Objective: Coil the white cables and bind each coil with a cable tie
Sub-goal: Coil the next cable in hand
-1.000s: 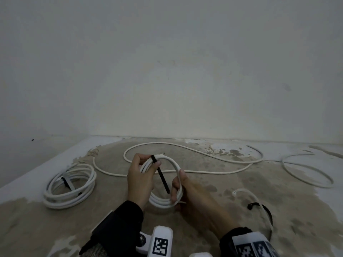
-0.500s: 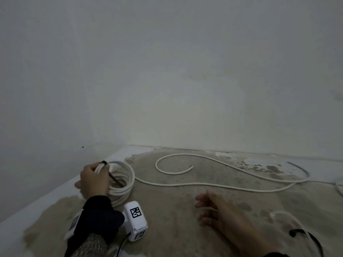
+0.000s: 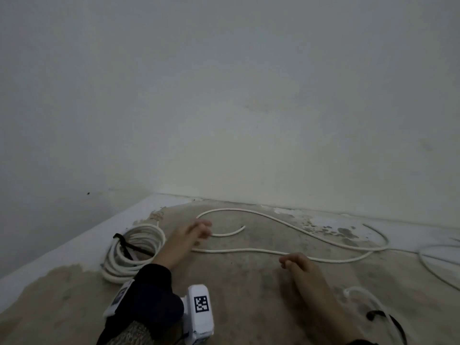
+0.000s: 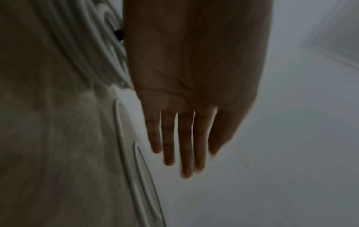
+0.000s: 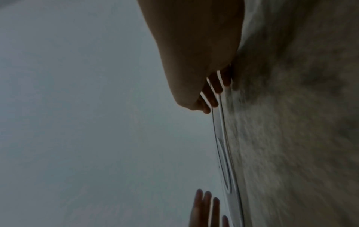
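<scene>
We see the left hand (image 3: 185, 239) with straight fingers (image 4: 186, 145), holding nothing, above the floor (image 3: 249, 290) near the loose white cable (image 3: 281, 251); the right hand (image 3: 302, 268) is relaxed and empty, just beside the same cable; the bound coils (image 3: 129, 255) with a black cable tie (image 3: 124, 242) lie at the left, near the wall (image 3: 224, 108).
</scene>
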